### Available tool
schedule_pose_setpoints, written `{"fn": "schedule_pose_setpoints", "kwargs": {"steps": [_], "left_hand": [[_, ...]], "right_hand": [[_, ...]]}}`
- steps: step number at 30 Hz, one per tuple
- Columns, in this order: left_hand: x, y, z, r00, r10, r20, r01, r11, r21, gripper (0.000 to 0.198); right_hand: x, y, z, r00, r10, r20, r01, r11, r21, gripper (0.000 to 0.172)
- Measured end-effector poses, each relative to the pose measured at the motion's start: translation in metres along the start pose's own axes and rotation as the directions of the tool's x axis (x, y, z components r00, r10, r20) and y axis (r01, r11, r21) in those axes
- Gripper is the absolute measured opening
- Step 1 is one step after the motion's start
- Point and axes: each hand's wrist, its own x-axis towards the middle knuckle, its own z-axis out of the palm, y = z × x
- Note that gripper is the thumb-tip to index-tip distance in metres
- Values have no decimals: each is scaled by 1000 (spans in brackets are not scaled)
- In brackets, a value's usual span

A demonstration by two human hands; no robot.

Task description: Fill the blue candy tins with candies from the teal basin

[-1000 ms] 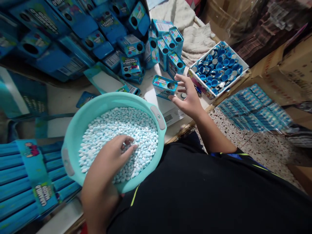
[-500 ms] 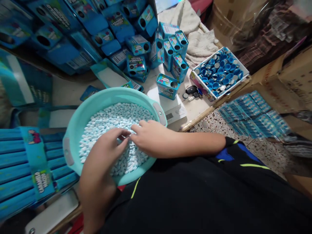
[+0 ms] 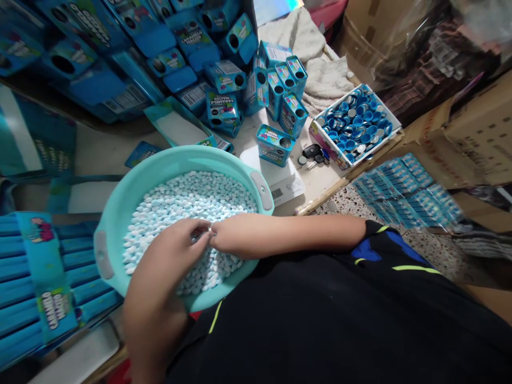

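Observation:
A turquoise basin (image 3: 116,198) holds a mass of small pale blue and white candies (image 3: 192,194). Over the candies, my left hand (image 3: 176,248) is closed, thumb and forefinger drawn together in a pinch. My right hand (image 3: 234,234) meets it at the fingertips, its fingers curled in and mostly hidden. A tiny white spot shows where the two hands touch; what it is cannot be made out. Behind the basin's right handle, an open blue tin (image 3: 274,146) stands upright on a white digital scale (image 3: 290,184), apart from both hands.
Several blue tins (image 3: 276,90) stand and lie behind the scale, near a large carton of more tins (image 3: 132,32). A white box (image 3: 356,125) of blue caps and some keys (image 3: 314,152) sit to the right. Packed blue boxes (image 3: 48,272) lie at left.
The right hand's fingers have curled in; earlier they were spread more over the candies. Both hands stay together at the fingertips. The view has shifted slightly.

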Motion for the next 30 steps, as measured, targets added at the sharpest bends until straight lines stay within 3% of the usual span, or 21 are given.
{"fn": "schedule_pose_setpoints", "kwargs": {"steps": [6, 10, 11, 13, 15, 16, 18, 22, 30], "left_hand": [[5, -7, 2, 999, 37, -32, -37, 999, 6, 46], [6, -11, 7, 999, 7, -54, -7, 1000, -12, 46], [6, -13, 8, 998, -5, -59, 4, 1000, -15, 46], [6, -17, 10, 998, -23, -61, 22, 1000, -10, 47], [6, -20, 12, 998, -32, -46, 31, 1000, -2, 47], [6, -22, 13, 999, -34, -37, 34, 999, -1, 47], [6, -23, 13, 999, -36, -27, 36, 999, -9, 47], [7, -23, 13, 999, -37, -23, 36, 999, -36, 45], [4, -19, 11, 998, -43, -41, 41, 999, -36, 44]], "right_hand": [[-2, 11, -10, 995, -5, -99, 8, 1000, 27, 32], [-25, 28, -34, 957, 114, -268, -93, 992, 87, 33], [-36, 35, -41, 920, 177, -350, -144, 982, 118, 33], [-63, 52, -55, 784, 318, -534, -261, 948, 180, 31], [-88, 70, -66, 656, 418, -628, -357, 905, 230, 29], [-99, 78, -69, 614, 448, -650, -393, 888, 241, 28], [-114, 93, -73, 576, 474, -666, -447, 865, 229, 26], [-120, 110, -72, 618, 469, -632, -495, 856, 151, 26], [-116, 108, -71, 682, 416, -601, -482, 874, 58, 30]]}}
